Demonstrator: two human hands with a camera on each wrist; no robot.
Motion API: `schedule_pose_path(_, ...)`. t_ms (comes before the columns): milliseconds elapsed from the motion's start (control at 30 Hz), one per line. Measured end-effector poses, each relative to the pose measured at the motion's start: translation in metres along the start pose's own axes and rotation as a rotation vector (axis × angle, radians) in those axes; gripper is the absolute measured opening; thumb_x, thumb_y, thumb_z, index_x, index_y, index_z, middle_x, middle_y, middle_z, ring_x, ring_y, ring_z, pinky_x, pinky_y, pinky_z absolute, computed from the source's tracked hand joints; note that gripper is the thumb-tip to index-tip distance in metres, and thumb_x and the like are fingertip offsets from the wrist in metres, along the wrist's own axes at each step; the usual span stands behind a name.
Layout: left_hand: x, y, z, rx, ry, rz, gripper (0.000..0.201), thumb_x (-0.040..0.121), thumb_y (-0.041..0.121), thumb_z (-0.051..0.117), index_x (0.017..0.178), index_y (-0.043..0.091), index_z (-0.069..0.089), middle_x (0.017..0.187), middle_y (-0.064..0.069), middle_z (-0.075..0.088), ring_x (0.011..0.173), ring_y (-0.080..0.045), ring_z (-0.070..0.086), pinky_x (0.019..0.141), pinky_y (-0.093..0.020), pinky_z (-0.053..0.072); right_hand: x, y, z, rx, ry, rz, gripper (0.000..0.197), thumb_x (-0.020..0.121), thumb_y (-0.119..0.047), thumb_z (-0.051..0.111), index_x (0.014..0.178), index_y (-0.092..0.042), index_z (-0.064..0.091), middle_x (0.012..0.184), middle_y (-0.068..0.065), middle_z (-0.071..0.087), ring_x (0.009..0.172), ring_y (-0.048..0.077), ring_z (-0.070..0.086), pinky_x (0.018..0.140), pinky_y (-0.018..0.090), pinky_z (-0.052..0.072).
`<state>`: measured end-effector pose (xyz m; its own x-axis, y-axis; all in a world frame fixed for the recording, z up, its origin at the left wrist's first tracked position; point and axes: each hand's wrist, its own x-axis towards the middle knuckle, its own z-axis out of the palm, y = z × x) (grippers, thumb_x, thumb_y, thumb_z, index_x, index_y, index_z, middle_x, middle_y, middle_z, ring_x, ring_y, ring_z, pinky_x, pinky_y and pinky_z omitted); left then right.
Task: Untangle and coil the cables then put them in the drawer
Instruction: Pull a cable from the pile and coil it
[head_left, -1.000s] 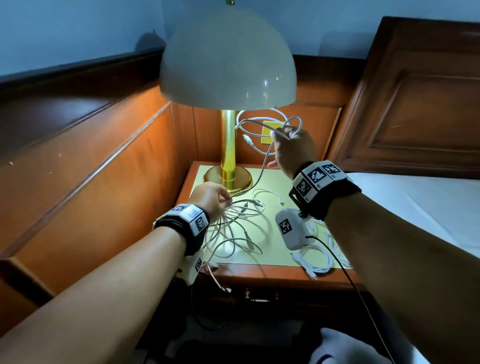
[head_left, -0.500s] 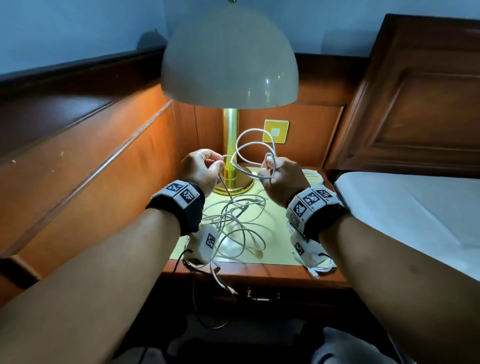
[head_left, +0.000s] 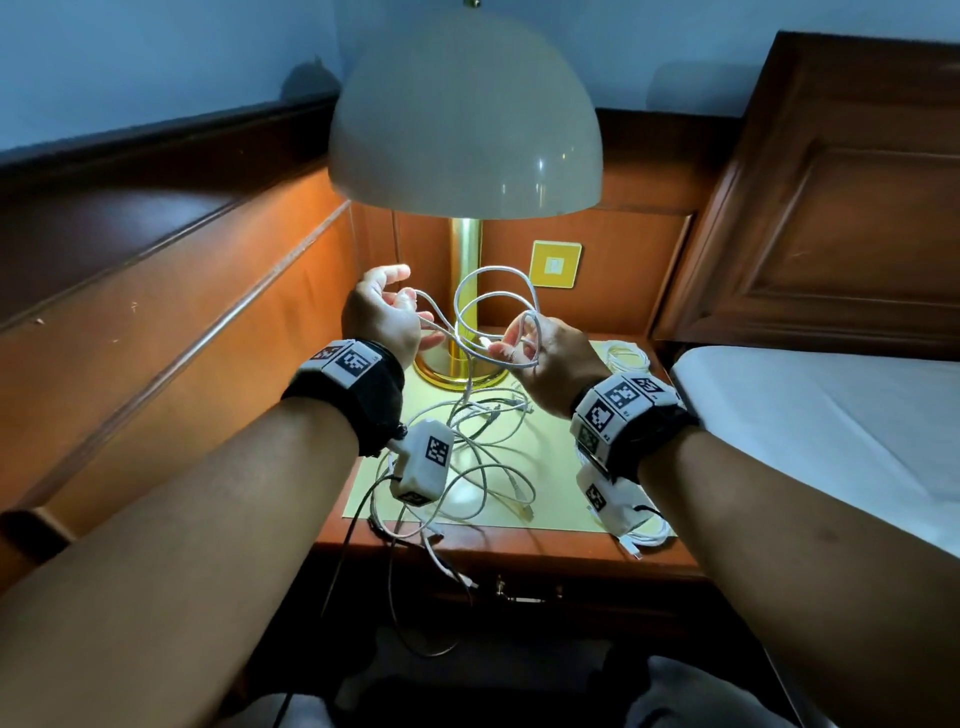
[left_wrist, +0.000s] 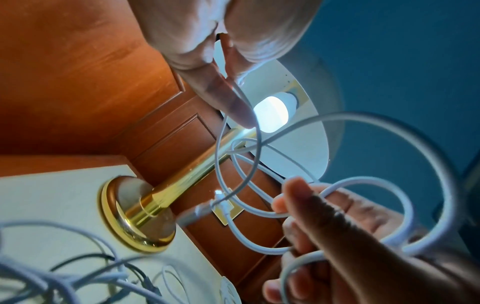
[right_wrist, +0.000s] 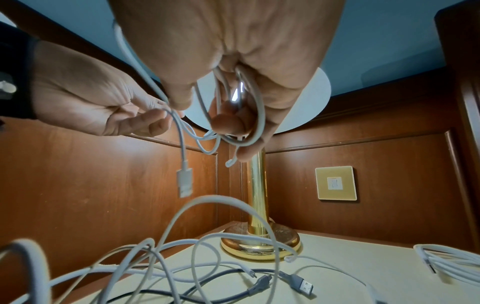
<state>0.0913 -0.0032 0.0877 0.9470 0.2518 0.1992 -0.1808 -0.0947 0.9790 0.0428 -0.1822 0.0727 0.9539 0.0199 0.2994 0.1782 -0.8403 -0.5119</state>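
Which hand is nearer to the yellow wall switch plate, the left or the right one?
Right. The right hand, gripping the white cable loops, is just below and left of the switch plate. The left hand is beyond the brass lamp stem.

Lamp shade (head_left: 465, 111) hangs low over the hands, its brass stem (head_left: 464, 291) just behind them. Wood panel (head_left: 171, 332) closes the left side, bed (head_left: 831, 415) the right. Tangled cables (head_left: 467, 457) cover the nightstand (head_left: 519, 545) centre; free gap betw. the forearms.
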Motion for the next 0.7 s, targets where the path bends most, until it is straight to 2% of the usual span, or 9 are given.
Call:
schedule_pose_path(100, -0.004, -0.001, -0.001, -0.095, -0.036, -0.082, 0.026, 0.104, 0.006, 0.047, 0.126, 0.009, 0.061, 0.108, -0.013, 0.059, 0.073, -0.016, 0.071, 0.061, -0.029, 0.061, 0.000, -0.002, 0.002, -0.065, -0.074, 0.013, 0.039, 0.089, -0.055, 0.064, 0.103, -0.019, 0.055, 0.097, 0.000, 0.057, 0.086, 0.019, 0.054, 0.071, 0.027, 0.038)
schedule_pose_path(200, -0.010, -0.001, -0.001, -0.184, -0.071, -0.150, 0.025, 0.104, 0.003, 0.045, 0.122, 0.004, 0.062, 0.108, -0.020, 0.059, 0.073, -0.020, 0.070, 0.063, -0.029, 0.061, -0.001, -0.004, 0.008, -0.115, -0.105, 0.027, 0.044, 0.085, -0.060, 0.065, 0.103, -0.022, 0.052, 0.097, -0.001, 0.055, 0.086, 0.017, 0.051, 0.071, 0.028, 0.037)
schedule_pose_path(267, -0.013, 0.001, 0.000, -0.244, -0.104, -0.190, 0.024, 0.105, 0.002, 0.043, 0.120, 0.003, 0.062, 0.110, -0.023, 0.060, 0.074, -0.021, 0.068, 0.063, -0.028, 0.061, 0.000, -0.005, 0.011, -0.121, -0.087, 0.023, 0.042, 0.086, -0.058, 0.065, 0.102, -0.021, 0.052, 0.096, -0.001, 0.054, 0.086, 0.017, 0.050, 0.071, 0.027, 0.035)
schedule_pose_path(367, -0.017, 0.007, -0.002, -0.264, -0.129, -0.180, 0.023, 0.105, 0.005, 0.045, 0.117, 0.001, 0.064, 0.097, -0.016, 0.063, 0.072, -0.019, 0.070, 0.064, -0.027, 0.060, 0.002, -0.005, 0.011, -0.037, 0.003, 0.015, 0.026, 0.094, -0.043, 0.063, 0.095, -0.019, 0.053, 0.089, 0.001, 0.056, 0.081, 0.020, 0.053, 0.066, 0.026, 0.034)
schedule_pose_path(467, -0.024, 0.020, -0.007, -0.217, -0.173, -0.123, 0.024, 0.104, 0.003, 0.043, 0.111, 0.000, 0.066, 0.089, -0.014, 0.064, 0.071, -0.020, 0.070, 0.063, -0.028, 0.060, 0.000, -0.005, 0.002, 0.109, 0.101, 0.001, 0.016, 0.097, -0.029, 0.060, 0.087, -0.018, 0.054, 0.072, -0.005, 0.054, 0.069, 0.019, 0.052, 0.058, 0.022, 0.033)
schedule_pose_path(567, -0.035, 0.038, -0.014, -0.117, -0.246, -0.031, 0.031, 0.100, -0.005, 0.037, 0.110, 0.002, 0.066, 0.083, -0.008, 0.062, 0.070, -0.020, 0.068, 0.062, -0.032, 0.062, -0.007, -0.017, -0.022, 0.264, 0.083, 0.066, 0.012, 0.100, -0.028, 0.057, 0.096, -0.017, 0.057, 0.068, -0.006, 0.059, 0.056, 0.011, 0.057, 0.053, 0.017, 0.039)
schedule_pose_path(633, -0.044, 0.050, -0.023, 0.082, -0.272, 0.138, 0.027, 0.100, 0.000, 0.044, 0.110, 0.011, 0.067, 0.084, -0.003, 0.064, 0.073, -0.018, 0.066, 0.067, -0.037, 0.062, -0.017, -0.030, -0.043, 0.399, 0.027, 0.126, 0.011, 0.101, -0.029, 0.056, 0.098, -0.018, 0.058, 0.065, -0.003, 0.059, 0.046, 0.006, 0.056, 0.050, 0.021, 0.046)
schedule_pose_path(667, -0.051, 0.058, -0.029, 0.190, -0.272, 0.243, 0.021, 0.101, 0.006, 0.050, 0.108, 0.014, 0.068, 0.085, 0.000, 0.064, 0.074, -0.015, 0.064, 0.070, -0.037, 0.061, -0.026, -0.036, -0.053, 0.467, 0.013, 0.145, 0.016, 0.101, -0.029, 0.056, 0.091, -0.017, 0.058, 0.064, 0.002, 0.060, 0.043, 0.007, 0.054, 0.050, 0.024, 0.048)
schedule_pose_path(700, -0.059, 0.066, -0.036, 0.274, -0.266, 0.345, 0.015, 0.101, 0.013, 0.054, 0.105, 0.017, 0.069, 0.087, 0.002, 0.064, 0.077, -0.013, 0.061, 0.074, -0.031, 0.059, -0.037, -0.041, -0.062, 0.545, 0.002, 0.166, 0.023, 0.100, -0.029, 0.058, 0.082, -0.016, 0.059, 0.065, 0.009, 0.059, 0.042, 0.011, 0.053, 0.051, 0.028, 0.049)
